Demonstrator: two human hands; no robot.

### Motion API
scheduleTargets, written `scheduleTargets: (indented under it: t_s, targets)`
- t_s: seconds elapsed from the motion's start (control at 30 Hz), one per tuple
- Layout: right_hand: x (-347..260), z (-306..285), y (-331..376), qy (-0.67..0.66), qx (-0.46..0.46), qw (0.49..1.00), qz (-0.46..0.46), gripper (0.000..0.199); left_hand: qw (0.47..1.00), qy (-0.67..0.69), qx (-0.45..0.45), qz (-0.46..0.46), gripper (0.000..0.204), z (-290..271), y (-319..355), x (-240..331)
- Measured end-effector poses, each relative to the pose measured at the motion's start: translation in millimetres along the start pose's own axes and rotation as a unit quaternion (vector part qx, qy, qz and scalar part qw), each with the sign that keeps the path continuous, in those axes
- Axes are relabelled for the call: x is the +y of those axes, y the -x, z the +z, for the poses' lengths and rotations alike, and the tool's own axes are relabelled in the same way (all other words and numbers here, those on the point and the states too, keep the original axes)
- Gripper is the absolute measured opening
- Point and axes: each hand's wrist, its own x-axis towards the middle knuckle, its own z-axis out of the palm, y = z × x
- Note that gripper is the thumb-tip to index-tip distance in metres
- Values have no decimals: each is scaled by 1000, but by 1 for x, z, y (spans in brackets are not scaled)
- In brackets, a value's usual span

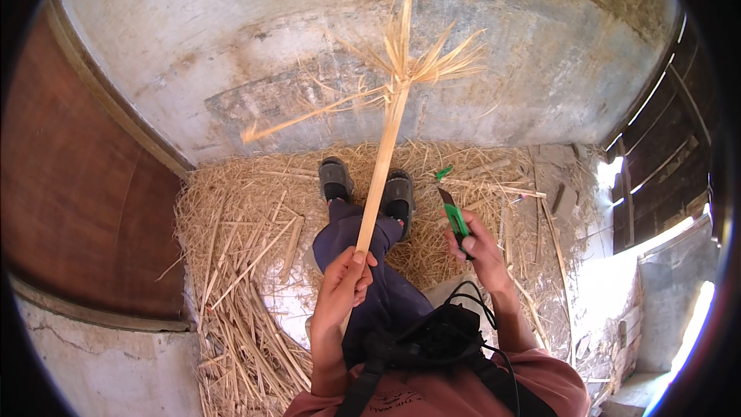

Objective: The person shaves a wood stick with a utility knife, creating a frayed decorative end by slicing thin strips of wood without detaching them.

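My left hand (344, 281) is closed around the lower part of a long, flat strip of pale wood or bamboo (380, 177), which points up and away from me. Near its far end, curled shavings (444, 63) fan out to the right, and a longer thin sliver (309, 113) hangs off to the left. To the right, apart from the strip, my right hand (477, 247) grips a green utility knife (455, 220) with its dark blade out, tip upward.
Straw-like shavings (463, 262) cover the floor around my sandals (397, 194). A heap of split strips (239, 324) lies at left. A small green piece (444, 173) rests on the shavings. Ahead rises a stained wall (525, 108); a brown panel (100, 185) stands left, dark slats (664, 139) right.
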Motion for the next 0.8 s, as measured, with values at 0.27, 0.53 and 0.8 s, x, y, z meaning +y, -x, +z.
scheduleTargets:
  t_s: [0.27,0.53,0.8]
  targets:
    - [-23,15,-18,246,-45,968,-29,46,999,-10,-36,25,32,15,1,-3]
    - [-4,10,-23,-172,-81,976,106,58,999,-16,-23,23,30,13,3,-3]
    - [-13,21,-21,-102,14,989,102,66,999,7,-13,32,27,6,3,-4]
